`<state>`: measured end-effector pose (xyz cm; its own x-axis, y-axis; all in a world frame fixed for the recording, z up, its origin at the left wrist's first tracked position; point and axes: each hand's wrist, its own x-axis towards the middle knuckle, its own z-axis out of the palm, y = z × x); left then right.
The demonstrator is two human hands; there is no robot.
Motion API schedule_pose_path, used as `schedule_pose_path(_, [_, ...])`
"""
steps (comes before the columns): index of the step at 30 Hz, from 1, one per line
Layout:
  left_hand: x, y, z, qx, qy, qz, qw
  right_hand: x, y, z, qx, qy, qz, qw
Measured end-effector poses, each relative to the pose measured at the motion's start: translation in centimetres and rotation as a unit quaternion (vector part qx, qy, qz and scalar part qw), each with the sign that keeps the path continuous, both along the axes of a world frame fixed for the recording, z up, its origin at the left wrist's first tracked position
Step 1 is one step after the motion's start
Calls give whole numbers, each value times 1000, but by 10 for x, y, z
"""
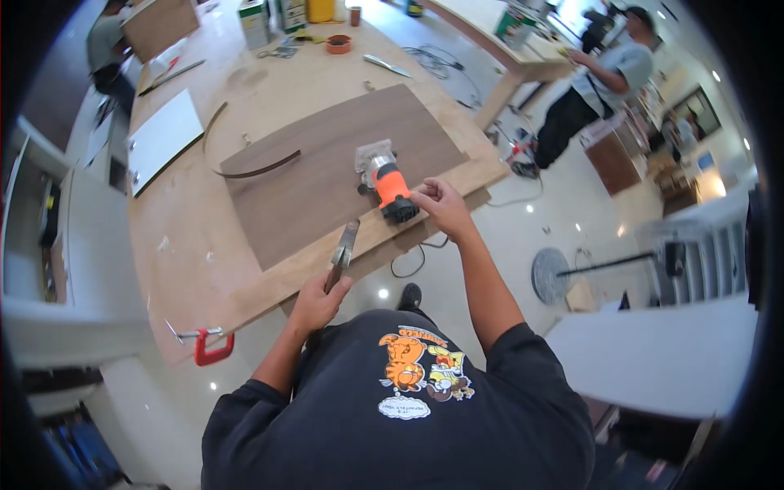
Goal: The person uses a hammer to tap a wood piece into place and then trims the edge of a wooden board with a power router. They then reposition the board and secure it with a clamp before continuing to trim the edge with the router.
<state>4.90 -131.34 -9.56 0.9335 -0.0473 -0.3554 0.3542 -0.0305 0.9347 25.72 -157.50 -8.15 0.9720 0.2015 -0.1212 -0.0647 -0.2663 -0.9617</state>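
Note:
My left hand (317,305) is wrapped round a metal hand tool (346,245) with a dark handle; it looks like a hammer, though its kind is not certain. The tool points up over the table's near edge. An orange and black trim router (391,189) with a clear base lies on its side on a brown wood-grain panel (310,167). Just right of the router's black end is my right hand (443,206), its fingers curled and pinched together against or very near the router. What sits between those fingertips is hidden.
A curved brown edging strip (260,172) and a white panel (166,139) lie left on the worktable (180,245). A red clamp (214,348) grips its near left corner. A knife (387,65) and an orange tape roll (338,44) lie behind. Cables trail on the floor; a person (612,73) stands right.

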Motion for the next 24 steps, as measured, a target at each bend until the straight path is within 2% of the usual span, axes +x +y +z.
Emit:
schedule_pose_path(4, [5, -46, 23, 48, 47, 79, 995, 75, 12, -24, -98, 54, 63, 992])
schedule_pose_path(5, [8, -55, 24, 62, 28, 91, 993, 90, 15, -37, -113, 62, 87, 988])
schedule_pose_path(8, [4, -79, 25, 93, 5, 121, 988, 108, 28, -48, -53, 190, 131, 972])
schedule_pose_path(11, [5, -90, 30, 126, 0, 126, 984, 107, 38, -48, 23, 246, 201, 948])
schedule_pose_path(14, [10, -86, 29, 175, -9, 105, 979, 109, 46, -27, 26, 293, 236, 926])
schedule_pose_path(17, [27, -70, 43, 213, 1, 84, 973, 117, 51, -51, 64, 319, 230, 917])
schedule_pose_path(20, [39, -54, 50, 243, -33, 60, 968, 106, 51, -45, 68, 279, 190, 939])
schedule_pose_path(22, [42, -37, 46, 277, -100, 38, 955, 96, 46, -30, 141, 271, 172, 937])
schedule_pose_path(24, [47, -29, 47, 232, -128, 59, 963, 83, 39, -20, 216, 282, 159, 921])
